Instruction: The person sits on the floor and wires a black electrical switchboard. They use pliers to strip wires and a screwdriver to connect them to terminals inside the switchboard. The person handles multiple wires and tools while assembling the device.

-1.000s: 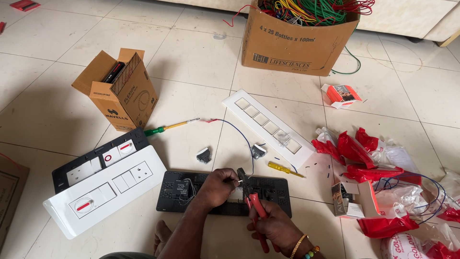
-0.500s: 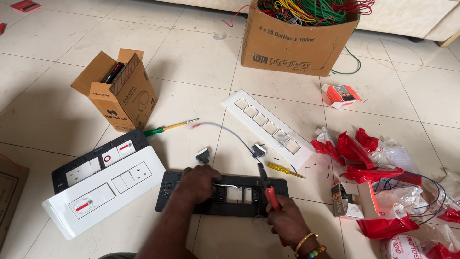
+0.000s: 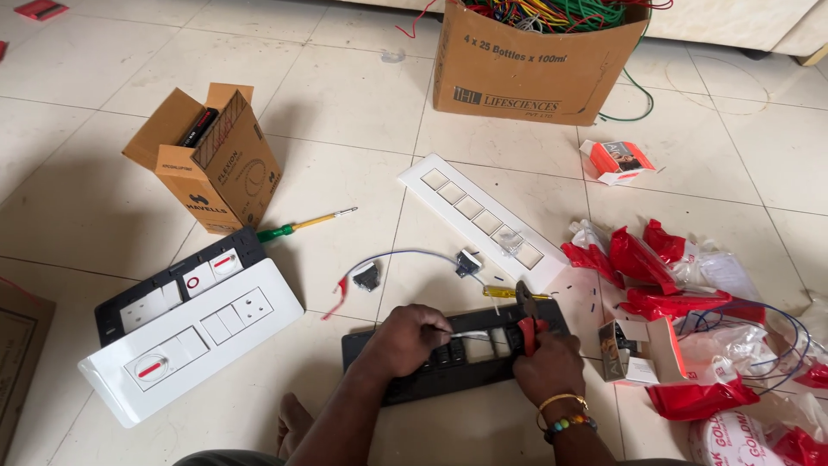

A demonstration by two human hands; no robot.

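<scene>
A black switch frame lies on the tiled floor in front of me. My left hand rests on its left part and pinches a thin pale wire that runs to the right. Over the frame's right end, my right hand grips red-handled pliers, jaws pointing up and away. A blue-grey wire with a red end curves on the floor just beyond, between two small switch modules. A small yellow-handled screwdriver lies behind the frame.
A white cover plate with several square openings lies beyond. White and black switch panels sit at left, a green-yellow screwdriver and an open carton behind them. A wire-filled box stands far back; red and white packets lie right.
My right hand has carried the pliers rightward along the black frame. The pale wire now stretches between my two hands. My left hand stays on the frame's left part.
</scene>
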